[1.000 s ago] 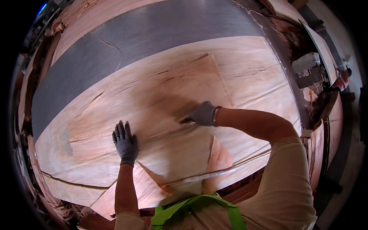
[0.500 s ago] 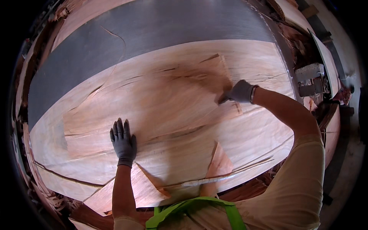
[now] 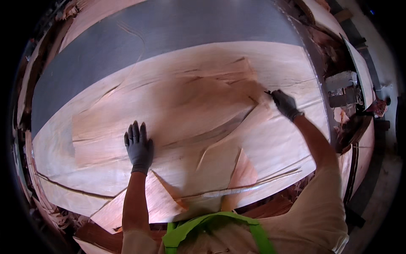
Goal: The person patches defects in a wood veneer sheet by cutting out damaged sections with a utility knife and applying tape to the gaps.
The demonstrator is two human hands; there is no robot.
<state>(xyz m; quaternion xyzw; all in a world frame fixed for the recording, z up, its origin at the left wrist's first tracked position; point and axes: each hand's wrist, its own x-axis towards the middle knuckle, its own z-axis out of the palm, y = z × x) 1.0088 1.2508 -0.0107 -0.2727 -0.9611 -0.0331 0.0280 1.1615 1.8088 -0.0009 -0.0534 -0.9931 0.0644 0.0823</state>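
Note:
My left hand [image 3: 140, 149], in a dark glove, lies flat with fingers stretched out on a reddish-brown veneer piece [image 3: 111, 133]. That piece rests on a larger pale veneer sheet [image 3: 177, 182]. My right hand [image 3: 285, 104], gloved too, is closed around a small dark tool [image 3: 268, 92], whose tip points left, just off the piece's right end. The tool's exact kind is not clear. Below that end, a curled veneer strip [image 3: 224, 137] has split away along the lower edge, leaving a dark gap.
A grey board surface [image 3: 177, 27] stretches beyond the pale sheet. Loose veneer scraps [image 3: 157, 192] and a triangular offcut [image 3: 244, 171] lie along the near edge. Grey blocks [image 3: 341, 86] and broken veneer stand to the right. A green strap [image 3: 211, 220] crosses my chest.
My right hand has moved right and slightly away from me, off the veneer's end. A strip along the piece's lower right edge has come apart and curls toward me. My left hand barely shifted.

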